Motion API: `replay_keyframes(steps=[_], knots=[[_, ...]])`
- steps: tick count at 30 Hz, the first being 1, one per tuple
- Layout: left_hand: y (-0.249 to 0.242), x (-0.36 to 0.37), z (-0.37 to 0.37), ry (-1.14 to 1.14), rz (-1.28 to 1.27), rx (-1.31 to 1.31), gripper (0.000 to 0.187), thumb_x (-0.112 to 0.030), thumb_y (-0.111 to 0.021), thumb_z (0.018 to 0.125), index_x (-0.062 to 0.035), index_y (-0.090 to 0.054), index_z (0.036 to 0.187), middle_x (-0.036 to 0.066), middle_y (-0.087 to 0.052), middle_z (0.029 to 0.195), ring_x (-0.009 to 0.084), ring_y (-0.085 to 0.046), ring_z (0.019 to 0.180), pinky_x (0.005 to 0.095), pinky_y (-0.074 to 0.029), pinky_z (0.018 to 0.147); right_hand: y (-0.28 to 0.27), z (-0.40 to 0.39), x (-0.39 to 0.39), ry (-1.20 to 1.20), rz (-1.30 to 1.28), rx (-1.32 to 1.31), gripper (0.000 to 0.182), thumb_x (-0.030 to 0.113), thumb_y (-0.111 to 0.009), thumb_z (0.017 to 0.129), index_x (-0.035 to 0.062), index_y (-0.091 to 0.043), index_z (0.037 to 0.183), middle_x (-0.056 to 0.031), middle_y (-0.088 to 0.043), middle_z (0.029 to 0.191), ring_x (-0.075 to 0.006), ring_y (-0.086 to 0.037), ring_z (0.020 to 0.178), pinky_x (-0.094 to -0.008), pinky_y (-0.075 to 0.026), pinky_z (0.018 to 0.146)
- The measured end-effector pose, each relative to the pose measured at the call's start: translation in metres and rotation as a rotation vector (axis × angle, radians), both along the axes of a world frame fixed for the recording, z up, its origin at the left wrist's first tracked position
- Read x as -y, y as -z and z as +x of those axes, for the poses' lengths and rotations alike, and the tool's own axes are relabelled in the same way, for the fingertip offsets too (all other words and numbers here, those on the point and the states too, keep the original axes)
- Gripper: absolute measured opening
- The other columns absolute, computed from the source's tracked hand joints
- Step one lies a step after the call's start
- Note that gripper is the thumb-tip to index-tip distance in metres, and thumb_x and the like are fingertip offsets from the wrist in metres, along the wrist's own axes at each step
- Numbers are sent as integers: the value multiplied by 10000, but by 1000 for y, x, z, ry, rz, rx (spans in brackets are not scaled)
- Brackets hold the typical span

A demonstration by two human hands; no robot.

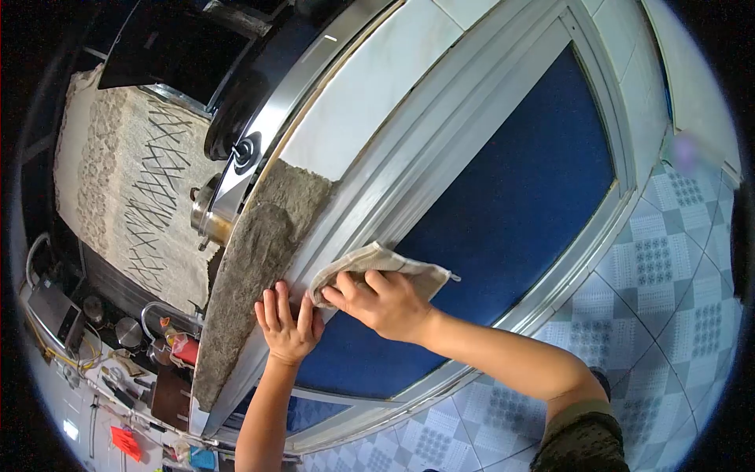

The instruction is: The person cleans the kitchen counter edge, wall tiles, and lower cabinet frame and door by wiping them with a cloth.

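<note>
A pale beige cloth (421, 274) is gripped in my right hand (385, 303), its fingers curled over it. The cloth lies against the white frame (409, 149) of a cabinet door, and one corner hangs over the blue door panel (503, 197). Just left of it, my left hand (289, 324) rests with its fingers stretched out on the frame near the counter edge. Its fingertips reach the border of a bare grey cement patch (271, 228). The left thumb is close to the cloth; whether it touches cannot be made out.
Above the frame runs a row of white tiles (370, 86). A black and silver gas stove (259, 118) with a knob sits on the counter. Patterned grey floor tiles (653, 259) spread at the right. Knives, pots and a red item (185, 348) are at the lower left.
</note>
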State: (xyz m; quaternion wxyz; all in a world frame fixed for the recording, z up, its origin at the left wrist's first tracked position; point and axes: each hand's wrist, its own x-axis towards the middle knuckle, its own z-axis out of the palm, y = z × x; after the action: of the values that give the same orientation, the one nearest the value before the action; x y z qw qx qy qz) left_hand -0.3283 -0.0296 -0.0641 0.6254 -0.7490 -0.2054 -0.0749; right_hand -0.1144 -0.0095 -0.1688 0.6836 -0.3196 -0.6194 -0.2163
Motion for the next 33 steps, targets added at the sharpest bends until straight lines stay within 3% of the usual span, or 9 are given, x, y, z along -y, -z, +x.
replay_keyframes(steps=[7,11,13,16,18,22,26,30,33], knots=[[0,2,2,-45,30,-6,441,-300,-499,893,-168,-520,1313,259,-432,1393,423,-312,1352,522,-139,1137,0,75,-25,269,54,-20,271,266,-585,839,276,-685,1091,35,-529,1087,-172,-473,826,-281,-472,684],[1,1,2,-36,29,-3,441,-313,-482,901,-179,-517,1320,254,-436,1391,419,-313,1352,523,-139,1137,6,103,-38,285,22,-97,284,160,-638,791,231,-705,1057,-9,-532,1115,-212,-497,841,-320,-479,727],[1,1,2,-37,31,1,440,-319,-476,903,-183,-517,1320,252,-439,1389,418,-314,1351,523,-140,1136,7,99,-42,263,30,-233,329,99,-572,839,206,-655,1138,-41,-512,1145,-248,-488,848,-357,-467,739],[1,1,1,-42,42,-9,438,-326,-467,906,-191,-517,1320,250,-441,1388,419,-316,1349,523,-143,1135,0,64,-24,201,-79,-404,335,51,-566,823,158,-651,1128,-79,-510,1127,-278,-497,832,-387,-461,738],[1,1,1,-47,36,-8,434,-323,-471,903,-192,-525,1313,250,-438,1391,421,-318,1347,522,-145,1134,2,38,-15,60,-66,-310,329,81,-550,847,155,-629,1158,-80,-508,1115,-265,-499,802,-376,-450,708],[0,1,0,-37,46,-11,434,-320,-478,897,-192,-534,1308,250,-436,1393,422,-322,1345,522,-144,1135,11,-1,-1,26,40,3,338,227,-580,815,237,-671,1140,36,-506,1070,-166,-455,794,-260,-459,669],[0,2,0,-50,35,-10,435,-319,-485,893,-187,-538,1305,254,-435,1393,423,-325,1343,519,-138,1137,9,30,-7,116,6,70,299,252,-563,850,239,-660,1132,23,-500,1054,-167,-462,830,-296,-485,719],[1,2,1,-51,35,-5,434,-320,-480,898,-183,-537,1306,259,-434,1391,423,-327,1341,517,-133,1138,7,101,-33,344,-86,-152,321,158,-565,841,224,-645,1145,-40,-517,1104,-230,-494,851,-343,-496,746],[0,4,3,-68,31,-29,456,-291,-497,886,-129,-492,1312,283,-398,1401,450,-322,1326,554,-156,1118,-1,141,-42,328,-97,-333,418,32,-576,785,170,-627,1176,-94,-516,1116,-322,-524,937,-430,-487,804]])
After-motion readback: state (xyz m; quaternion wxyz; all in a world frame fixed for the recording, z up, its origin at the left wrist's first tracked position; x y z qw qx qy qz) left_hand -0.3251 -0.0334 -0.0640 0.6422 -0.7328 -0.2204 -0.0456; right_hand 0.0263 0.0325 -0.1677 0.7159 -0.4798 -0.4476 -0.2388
